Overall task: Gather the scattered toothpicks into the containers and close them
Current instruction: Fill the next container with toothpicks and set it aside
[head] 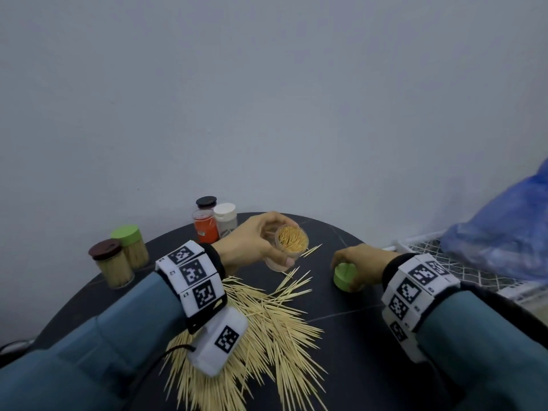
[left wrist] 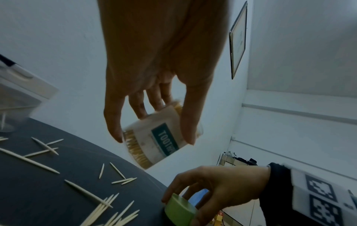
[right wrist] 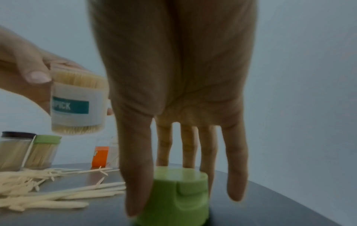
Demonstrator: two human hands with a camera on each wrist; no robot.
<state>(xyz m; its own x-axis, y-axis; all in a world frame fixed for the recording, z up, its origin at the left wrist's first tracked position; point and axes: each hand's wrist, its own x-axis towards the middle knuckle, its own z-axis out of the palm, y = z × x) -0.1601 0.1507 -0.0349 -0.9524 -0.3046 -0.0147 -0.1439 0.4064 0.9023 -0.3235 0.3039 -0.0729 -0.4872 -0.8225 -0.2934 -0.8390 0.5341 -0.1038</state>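
My left hand (head: 267, 241) grips an open clear toothpick jar (head: 292, 240) packed with toothpicks and holds it tilted above the dark round table (head: 370, 351). The jar (left wrist: 164, 137) carries a teal label and shows again in the right wrist view as the jar (right wrist: 77, 104). My right hand (head: 360, 266) has its thumb and fingers round a green lid (head: 344, 275) that stands on the table; the lid (right wrist: 177, 197) sits between thumb and fingers, and the lid (left wrist: 179, 212) shows at the table edge. A large heap of loose toothpicks (head: 267, 330) lies under my left forearm.
At the table's far left stand a brown-lidded jar (head: 111, 265) and a green-lidded jar (head: 132, 244), both full. At the back stand an orange container (head: 205, 228), a black lid (head: 206, 202) and a white-capped bottle (head: 226, 219). A blue bag (head: 504, 232) lies on a wire rack at right.
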